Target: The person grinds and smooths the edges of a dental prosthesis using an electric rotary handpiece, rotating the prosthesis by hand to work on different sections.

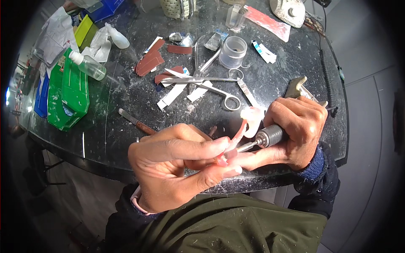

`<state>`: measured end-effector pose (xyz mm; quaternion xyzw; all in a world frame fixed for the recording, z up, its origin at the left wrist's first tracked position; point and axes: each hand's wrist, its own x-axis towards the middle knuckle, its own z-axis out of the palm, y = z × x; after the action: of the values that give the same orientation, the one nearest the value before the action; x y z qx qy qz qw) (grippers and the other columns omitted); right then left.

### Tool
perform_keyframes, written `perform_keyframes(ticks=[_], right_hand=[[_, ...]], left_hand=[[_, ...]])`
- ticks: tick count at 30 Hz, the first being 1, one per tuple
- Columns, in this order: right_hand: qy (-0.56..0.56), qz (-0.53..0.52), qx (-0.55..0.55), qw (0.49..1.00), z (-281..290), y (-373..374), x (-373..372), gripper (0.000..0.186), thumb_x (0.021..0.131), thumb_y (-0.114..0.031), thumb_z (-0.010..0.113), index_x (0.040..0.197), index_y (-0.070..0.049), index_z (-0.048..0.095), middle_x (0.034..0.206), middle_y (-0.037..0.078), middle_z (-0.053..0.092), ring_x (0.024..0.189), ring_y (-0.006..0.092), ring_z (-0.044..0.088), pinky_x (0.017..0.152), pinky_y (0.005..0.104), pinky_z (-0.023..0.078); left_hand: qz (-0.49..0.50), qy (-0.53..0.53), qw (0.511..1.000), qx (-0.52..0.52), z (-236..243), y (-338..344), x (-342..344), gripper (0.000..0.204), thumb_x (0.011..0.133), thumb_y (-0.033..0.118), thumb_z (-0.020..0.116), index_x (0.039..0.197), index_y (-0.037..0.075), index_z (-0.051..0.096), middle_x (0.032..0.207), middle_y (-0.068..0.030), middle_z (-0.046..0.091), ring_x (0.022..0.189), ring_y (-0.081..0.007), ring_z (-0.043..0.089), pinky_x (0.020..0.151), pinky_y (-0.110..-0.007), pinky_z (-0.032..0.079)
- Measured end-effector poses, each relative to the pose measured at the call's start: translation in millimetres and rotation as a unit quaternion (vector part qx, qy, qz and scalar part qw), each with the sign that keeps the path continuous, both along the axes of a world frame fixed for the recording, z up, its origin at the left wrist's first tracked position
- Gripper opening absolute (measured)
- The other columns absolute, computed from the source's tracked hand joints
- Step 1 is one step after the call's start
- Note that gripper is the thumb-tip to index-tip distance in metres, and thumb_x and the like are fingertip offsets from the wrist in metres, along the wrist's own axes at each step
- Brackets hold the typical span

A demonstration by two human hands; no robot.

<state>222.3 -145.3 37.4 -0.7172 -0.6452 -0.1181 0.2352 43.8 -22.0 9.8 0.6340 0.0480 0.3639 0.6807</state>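
My left hand (172,165) pinches a pink and whitish denture (252,119) between thumb and fingers. Its curved far end sticks up beyond the fingertips. A rotary handpiece (272,135) with a dark grip and metal nose lies in my closed right hand (298,126). The slim metal tip points left at the near part of the denture, where fingers partly hide whether it touches. Both hands are at the table's near edge, fingertips close together. Just behind my right hand lies a beige, worn block (296,86), partly covered.
Beyond my hands lie scissors (198,80), brown sandpaper pieces (148,63) and a clear jar (233,51). A knife with a wooden handle (137,122) is near my left hand. Green bins (67,92) and a clear bottle (88,65) occupy the left of the dusty black table (105,139).
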Motion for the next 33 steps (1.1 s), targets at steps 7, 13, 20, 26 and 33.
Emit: perform_keyframes(ticks=[7,13,20,26,33], right_hand=[[-0.021,-0.02,0.01,1.0,4,0,-1,0.073,0.039,-0.07,0.085,0.053,-0.01,0.047,0.047,0.0,0.043,0.04,0.0157,0.046,0.043,0.0289,0.031],[-0.049,-0.041,0.022,0.998,6,0,-2,0.074,0.04,-0.07,0.085,0.053,-0.009,0.045,0.046,0.0,0.043,0.039,0.0153,0.046,0.042,0.0286,0.03],[-0.006,0.003,0.024,1.0,6,1,4,0.075,0.04,-0.071,0.086,0.052,-0.01,0.044,0.045,-0.001,0.04,0.038,0.0152,0.042,0.042,0.0288,0.029],[0.006,0.078,0.022,0.997,3,7,6,0.073,0.048,-0.07,0.084,0.049,-0.012,0.039,0.044,-0.001,0.036,0.036,0.0157,0.042,0.038,0.0294,0.03],[0.044,0.092,0.036,0.994,-3,7,9,0.073,0.048,-0.071,0.084,0.049,-0.012,0.04,0.044,-0.001,0.036,0.036,0.0149,0.04,0.038,0.0291,0.03]], left_hand=[[-0.007,0.008,1.0,-0.007,0,0,-1,0.026,0.075,-0.008,0.078,0.099,-0.004,0.071,0.083,-0.0108,0.066,0.075,-0.0149,0.069,0.063,-0.024,0.059],[-0.008,0.0,1.0,-0.019,2,-1,-1,0.022,0.079,-0.008,0.075,0.1,-0.006,0.069,0.086,-0.0123,0.065,0.075,-0.0161,0.07,0.065,-0.025,0.06],[0.008,0.002,1.0,0.002,-6,1,-3,0.022,0.078,-0.005,0.076,0.098,-0.006,0.069,0.085,-0.0143,0.067,0.078,-0.019,0.071,0.068,-0.027,0.062],[0.004,-0.002,0.999,0.053,3,0,1,0.017,0.077,-0.009,0.074,0.093,-0.003,0.072,0.088,-0.0166,0.069,0.074,-0.0192,0.071,0.069,-0.026,0.06],[-0.013,0.006,1.0,0.007,7,-4,-1,0.022,0.074,-0.012,0.075,0.094,-0.005,0.072,0.083,-0.0161,0.069,0.076,-0.0186,0.07,0.067,-0.026,0.06]])
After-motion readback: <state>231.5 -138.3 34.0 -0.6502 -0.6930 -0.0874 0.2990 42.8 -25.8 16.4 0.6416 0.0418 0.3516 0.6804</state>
